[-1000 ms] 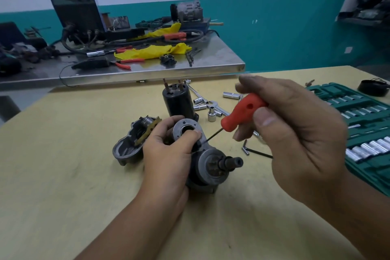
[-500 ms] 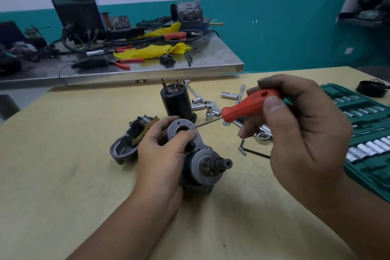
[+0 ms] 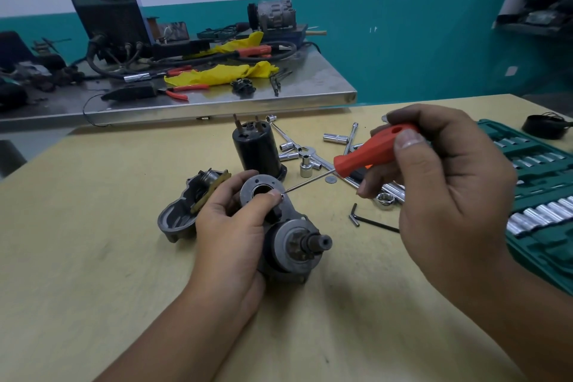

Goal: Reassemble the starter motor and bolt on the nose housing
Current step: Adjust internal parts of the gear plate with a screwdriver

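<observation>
The grey starter motor body (image 3: 291,242) lies on the yellow table (image 3: 93,257) with its pinion shaft pointing right. My left hand (image 3: 238,226) grips its round flanged end (image 3: 260,187), thumb tip at the flange rim. My right hand (image 3: 440,183) holds a red-handled screwdriver (image 3: 369,153); its thin shaft slants down-left and its tip meets the flange by my left thumb. The grey nose housing (image 3: 183,214) lies open side up just left of the motor. A black cylindrical motor case (image 3: 255,149) stands upright behind.
Loose sockets and a cross wrench (image 3: 310,158) lie behind the screwdriver. A black hex key (image 3: 369,220) lies right of the motor. A green socket set case (image 3: 539,195) fills the right edge. A steel bench (image 3: 198,102) with tools and yellow cloth stands behind.
My right hand swung the screwdriver from a steep angle to a flatter one and brought its tip to the flange by my left thumb. The left hand kept its grip.
</observation>
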